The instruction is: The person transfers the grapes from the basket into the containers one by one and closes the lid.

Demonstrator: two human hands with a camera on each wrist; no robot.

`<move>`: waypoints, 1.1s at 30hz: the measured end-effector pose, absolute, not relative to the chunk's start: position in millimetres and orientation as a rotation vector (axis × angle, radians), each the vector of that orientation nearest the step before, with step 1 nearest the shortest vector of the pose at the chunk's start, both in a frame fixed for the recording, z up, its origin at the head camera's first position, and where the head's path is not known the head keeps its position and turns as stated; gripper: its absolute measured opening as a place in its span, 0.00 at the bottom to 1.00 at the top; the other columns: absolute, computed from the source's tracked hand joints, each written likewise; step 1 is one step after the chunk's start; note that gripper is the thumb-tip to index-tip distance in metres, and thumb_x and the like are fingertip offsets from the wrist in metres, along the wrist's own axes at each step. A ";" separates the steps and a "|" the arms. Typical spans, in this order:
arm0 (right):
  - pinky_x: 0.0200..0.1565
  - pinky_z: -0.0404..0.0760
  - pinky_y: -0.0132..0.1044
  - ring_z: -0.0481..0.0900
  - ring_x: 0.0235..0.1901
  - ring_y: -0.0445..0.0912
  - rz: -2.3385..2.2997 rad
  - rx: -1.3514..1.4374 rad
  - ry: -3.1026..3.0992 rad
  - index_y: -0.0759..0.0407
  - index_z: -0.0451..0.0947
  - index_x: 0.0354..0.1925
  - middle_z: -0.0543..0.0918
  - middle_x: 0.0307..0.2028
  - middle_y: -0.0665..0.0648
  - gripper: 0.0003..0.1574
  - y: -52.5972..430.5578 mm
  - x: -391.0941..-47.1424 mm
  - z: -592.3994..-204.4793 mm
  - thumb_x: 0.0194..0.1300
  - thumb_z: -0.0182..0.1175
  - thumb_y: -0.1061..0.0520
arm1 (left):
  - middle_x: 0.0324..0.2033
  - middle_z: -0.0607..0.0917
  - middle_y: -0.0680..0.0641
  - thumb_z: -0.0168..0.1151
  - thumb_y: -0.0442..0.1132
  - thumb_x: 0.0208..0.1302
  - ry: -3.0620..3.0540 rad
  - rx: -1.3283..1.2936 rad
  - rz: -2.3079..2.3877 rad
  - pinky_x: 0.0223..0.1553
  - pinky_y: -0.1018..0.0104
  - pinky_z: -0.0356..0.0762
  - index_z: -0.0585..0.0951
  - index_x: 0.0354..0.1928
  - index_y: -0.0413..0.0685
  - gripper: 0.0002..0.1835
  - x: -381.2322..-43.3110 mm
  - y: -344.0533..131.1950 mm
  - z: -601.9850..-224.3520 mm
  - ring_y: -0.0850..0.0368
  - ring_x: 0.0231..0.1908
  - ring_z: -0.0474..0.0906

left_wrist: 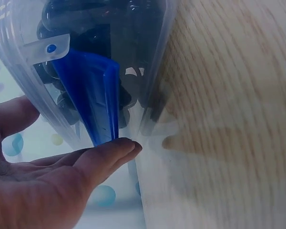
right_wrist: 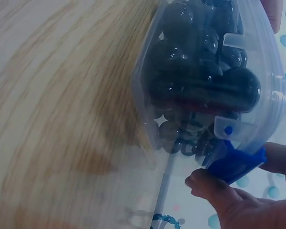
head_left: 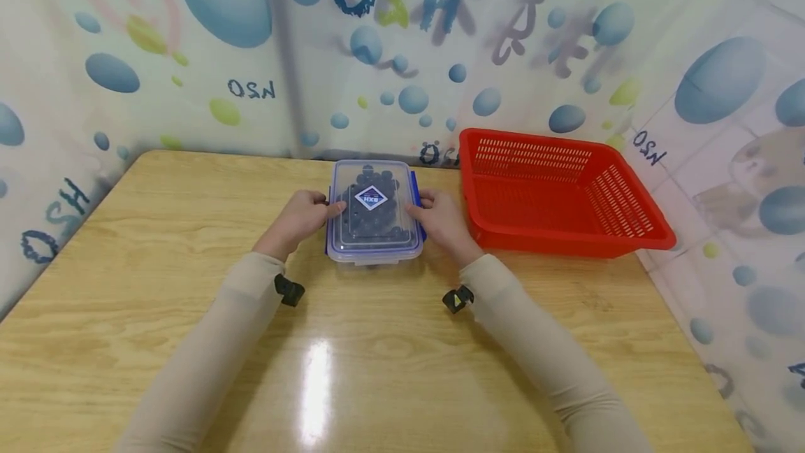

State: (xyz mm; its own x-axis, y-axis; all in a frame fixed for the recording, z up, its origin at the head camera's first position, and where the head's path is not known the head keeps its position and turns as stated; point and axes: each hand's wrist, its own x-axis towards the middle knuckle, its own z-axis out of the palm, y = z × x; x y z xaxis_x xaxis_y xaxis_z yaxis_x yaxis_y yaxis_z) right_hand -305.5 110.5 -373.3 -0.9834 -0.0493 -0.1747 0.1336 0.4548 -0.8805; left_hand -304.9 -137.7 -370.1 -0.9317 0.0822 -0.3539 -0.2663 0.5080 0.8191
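Observation:
A clear plastic food container (head_left: 374, 247) with a see-through lid and a diamond-shaped label lies flat on the wooden table. Inside are several dark, glossy, round pieces (right_wrist: 238, 88) that look like grapes. At its left side my left hand (head_left: 300, 219) grips the edge, thumb on the lid, fingertips against a blue latch (left_wrist: 88, 90) that tilts outward. Opposite it, my right hand (head_left: 445, 221) holds the other side, thumb on the lid and fingers around the right blue latch (right_wrist: 236, 164), which also stands away from the wall.
Right of the container stands a red plastic basket (head_left: 569, 240) with slotted walls, close to my right hand. The wooden table (head_left: 377, 369) ends at a patterned curtain (head_left: 207, 110) behind and at the right. Each wrist wears a small black camera.

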 end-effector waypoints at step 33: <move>0.59 0.74 0.42 0.73 0.61 0.52 -1.504 0.058 2.625 0.67 0.67 0.68 0.74 0.63 0.64 0.31 105.3 -301.6 -373.0 0.71 0.60 0.58 | 0.60 0.75 0.32 0.61 0.41 0.70 2.481 -0.227 1.578 0.59 0.52 0.72 0.68 0.67 0.28 0.30 -299.2 -127.9 -371.6 0.44 0.56 0.73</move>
